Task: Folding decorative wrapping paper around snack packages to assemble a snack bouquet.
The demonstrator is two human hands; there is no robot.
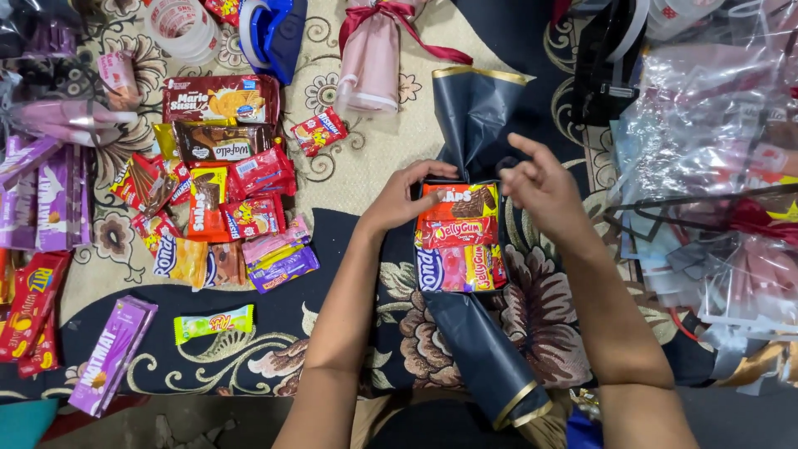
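My left hand (403, 198) rests its fingers on the top left edge of a small stack of snack packets (459, 235), which lies on a dark navy wrapping sheet with a gold edge (475, 116). The stack shows an orange-red biscuit pack, a red gum pack and a pink candy pack. The same sheet runs down toward me (490, 357). My right hand (540, 185) hovers just right of the stack's top edge, fingers pinched together near the navy sheet; whether it grips the sheet is unclear.
A heap of snack packets (220, 183) lies left on a patterned carpet (366, 158). Purple boxes (112, 353), a green candy bar (214, 323), tape rolls (179, 27), a pink wrapped bundle (370, 58) and clear plastic sheets (706, 125) surround the area.
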